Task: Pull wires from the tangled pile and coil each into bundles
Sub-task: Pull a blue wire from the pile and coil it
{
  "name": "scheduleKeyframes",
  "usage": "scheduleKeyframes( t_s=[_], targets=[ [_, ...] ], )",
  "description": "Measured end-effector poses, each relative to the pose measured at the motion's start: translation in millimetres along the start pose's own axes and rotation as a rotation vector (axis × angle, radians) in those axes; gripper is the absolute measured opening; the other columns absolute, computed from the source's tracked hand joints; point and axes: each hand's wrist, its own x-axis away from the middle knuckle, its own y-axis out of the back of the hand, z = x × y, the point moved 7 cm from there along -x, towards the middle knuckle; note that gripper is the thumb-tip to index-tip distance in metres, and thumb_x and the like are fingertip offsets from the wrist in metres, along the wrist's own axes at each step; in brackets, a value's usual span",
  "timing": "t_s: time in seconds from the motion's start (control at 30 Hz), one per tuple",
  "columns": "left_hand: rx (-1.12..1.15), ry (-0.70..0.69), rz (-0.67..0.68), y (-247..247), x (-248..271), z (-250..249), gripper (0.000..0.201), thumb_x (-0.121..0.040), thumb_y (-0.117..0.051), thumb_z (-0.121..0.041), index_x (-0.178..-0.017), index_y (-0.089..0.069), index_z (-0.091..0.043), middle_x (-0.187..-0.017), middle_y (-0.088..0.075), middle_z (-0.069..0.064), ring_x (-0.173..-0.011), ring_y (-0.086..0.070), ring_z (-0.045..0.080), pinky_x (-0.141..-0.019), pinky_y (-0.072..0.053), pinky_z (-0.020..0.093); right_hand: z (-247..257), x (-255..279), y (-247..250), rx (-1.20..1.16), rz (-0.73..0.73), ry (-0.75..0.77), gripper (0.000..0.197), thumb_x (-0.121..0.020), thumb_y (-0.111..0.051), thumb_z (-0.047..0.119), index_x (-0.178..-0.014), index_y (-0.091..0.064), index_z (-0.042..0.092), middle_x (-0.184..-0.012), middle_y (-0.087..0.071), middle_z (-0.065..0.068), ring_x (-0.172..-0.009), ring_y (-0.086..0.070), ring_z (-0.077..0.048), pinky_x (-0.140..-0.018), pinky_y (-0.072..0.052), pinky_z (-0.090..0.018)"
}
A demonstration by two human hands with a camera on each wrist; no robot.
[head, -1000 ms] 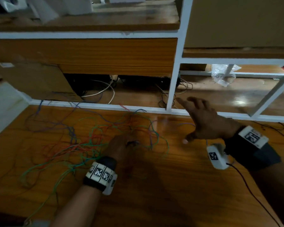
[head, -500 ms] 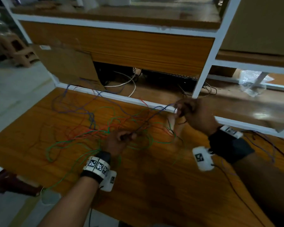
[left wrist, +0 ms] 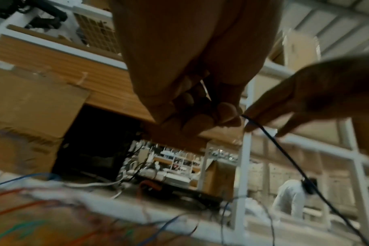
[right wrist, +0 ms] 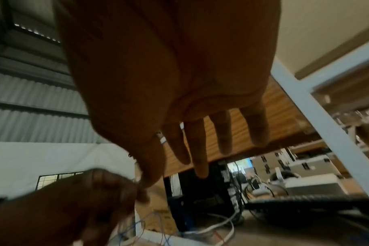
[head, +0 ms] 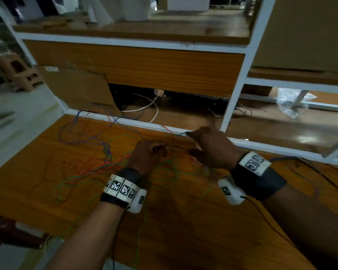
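A warehouse-like workshop — white metal racking (head: 235, 90), cardboard boxes (left wrist: 299, 48), corrugated sheet walls (right wrist: 32, 93), stray cables (head: 144, 109).

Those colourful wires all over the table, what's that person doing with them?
A person is untangling them. The left hand pinches one thin dark wire in its fingertips, lifted above the wooden table. The right hand is close beside it, fingers mostly straight, reaching toward that wire. The tangled pile of red, green and blue wires is spread loose on the table; no coiled bundle is visible.
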Motion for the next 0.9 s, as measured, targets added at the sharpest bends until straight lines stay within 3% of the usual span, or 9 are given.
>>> scheduleKeyframes(
  t_s=[0.07, 0.17, 0.27, 0.4, 0.5, 0.6, 0.7, 0.8, 0.9],
  targets=[
    [0.137, 0.0, -0.03, -2, 1, -23, 0.005, -0.09, -0.073, -0.028, -0.088, -0.077, -0.026, -0.069, -0.072, -0.003, -0.059, -0.064, 0.004, -0.056, -0.051, 0.023, 1, 8, -7, -0.051, -0.079, -0.009, 0.039, -0.094, -0.067, 0.031, -0.133, -0.065, 0.026, -0.108, -0.07, -0.012, -0.106, -0.062, -0.039, -0.078, -0.056, -0.051],
    [0.399, 0.079, 0.005, -25, 11, -52, 0.01, -0.092, -0.07, -0.019, -0.096, -0.076, -0.012, -0.071, -0.073, 0.012, -0.058, -0.063, 0.021, -0.058, -0.056, 0.035, -22, 48, 0, -0.174, -0.305, -0.172, 0.039, -0.092, -0.065, 0.024, -0.131, -0.064, 0.026, -0.124, -0.066, -0.005, -0.111, -0.06, -0.037, -0.081, -0.055, -0.049],
    [0.6, 0.141, 0.155, -64, 32, -82, 0.011, -0.094, -0.063, -0.009, -0.103, -0.07, -0.011, -0.068, -0.073, 0.006, -0.057, -0.066, 0.015, -0.057, -0.057, 0.028, -44, 115, 12, -0.333, -0.571, -0.385, 0.005, -0.098, -0.065, 0.03, -0.102, -0.068, 0.028, -0.097, -0.066, 0.002, -0.085, -0.062, -0.022, -0.071, -0.051, -0.041],
    [0.732, 0.174, 0.245, -119, 61, -100, 0.022, -0.087, -0.069, -0.004, -0.105, -0.062, -0.015, -0.079, -0.075, 0.013, -0.07, -0.071, 0.023, -0.06, -0.058, 0.029, -36, 181, -19, -0.878, -0.42, -0.61, 0.067, -0.1, -0.046, 0.067, -0.077, -0.066, 0.007, -0.073, -0.064, -0.019, -0.065, -0.059, -0.027, -0.062, -0.048, -0.047],
    [0.766, 0.171, 0.355, -159, 88, -111, 0.026, -0.083, -0.071, 0.007, -0.104, -0.06, -0.004, -0.087, -0.076, 0.015, -0.078, -0.072, 0.024, -0.068, -0.058, 0.032, -12, 209, -32, -1.195, -0.455, -0.632, 0.056, -0.104, -0.051, 0.053, -0.081, -0.07, 0.005, -0.073, -0.068, -0.012, -0.071, -0.059, -0.018, -0.063, -0.046, -0.034],
    [0.673, 0.061, 0.565, -183, 119, -128, 0.033, -0.082, -0.069, 0.012, -0.108, -0.068, -0.009, -0.099, -0.077, 0.001, -0.095, -0.073, 0.012, -0.077, -0.055, 0.024, -5, 232, -45, -1.34, -0.515, -0.676, 0.031, -0.104, -0.058, 0.027, -0.091, -0.074, 0.005, -0.085, -0.077, -0.008, -0.081, -0.073, -0.021, -0.071, -0.053, -0.034],
    [0.58, -0.042, 0.763, -188, 135, -136, 0.039, -0.078, -0.079, 0.004, -0.112, -0.071, -0.013, -0.102, -0.076, 0.001, -0.099, -0.07, 0.006, -0.079, -0.052, 0.019, -9, 265, -52, -1.28, -0.551, -0.773, 0.037, -0.103, -0.06, 0.04, -0.1, -0.073, 0.005, -0.089, -0.075, -0.015, -0.08, -0.071, -0.033, -0.074, -0.055, -0.049],
    [0.343, -0.231, 0.482, -163, 112, -137, 0.025, -0.081, -0.082, -0.023, -0.104, -0.073, -0.026, -0.099, -0.073, -0.009, -0.091, -0.068, 0.006, -0.077, -0.05, 0.019, -11, 306, -45, -1.169, -0.542, -0.84, 0.048, -0.099, -0.053, 0.05, -0.104, -0.073, 0.006, -0.088, -0.074, -0.006, -0.079, -0.068, -0.025, -0.069, -0.054, -0.037],
    [0.069, -0.656, 0.417, -165, 106, -164, 0.041, -0.09, -0.067, -0.037, -0.13, -0.06, -0.04, -0.136, -0.055, -0.017, -0.129, -0.047, 0.006, -0.11, -0.033, 0.026, -5, 331, -38, -1.312, -0.535, -0.795, 0.047, -0.105, -0.051, 0.04, -0.1, -0.068, -0.003, -0.065, -0.059, -0.005, -0.058, -0.051, -0.022, -0.057, -0.044, -0.034]
  ],
)
